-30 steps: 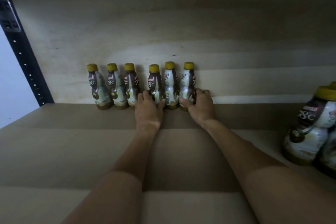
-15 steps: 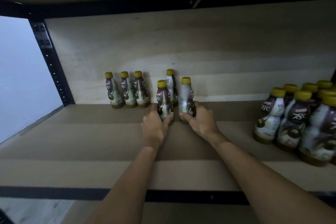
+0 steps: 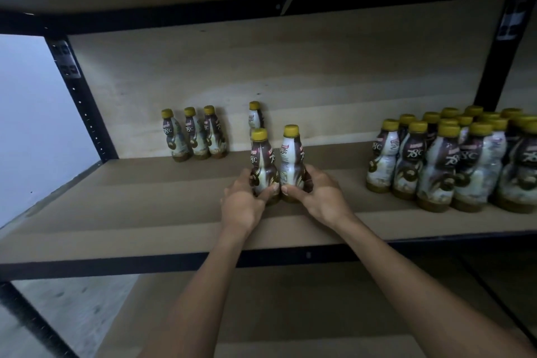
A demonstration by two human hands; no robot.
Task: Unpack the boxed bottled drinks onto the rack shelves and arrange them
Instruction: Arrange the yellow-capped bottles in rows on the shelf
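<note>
Gripping low near bases, likely for steady upright sliding; left hand (image 3: 242, 206) curls round dark-label bottle (image 3: 263, 166), right hand (image 3: 322, 197) round white-label bottle (image 3: 292, 163), side by side at frame centre on shelf (image 3: 145, 212); back row of three (image 3: 197, 136) upper left, probably alignment reference.

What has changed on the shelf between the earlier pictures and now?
The left hand and right hand have drawn the left-held bottle and right-held bottle forward out of the back row, gripping them throughout. The middle bottle and the three left bottles stayed at the back wall.
</note>
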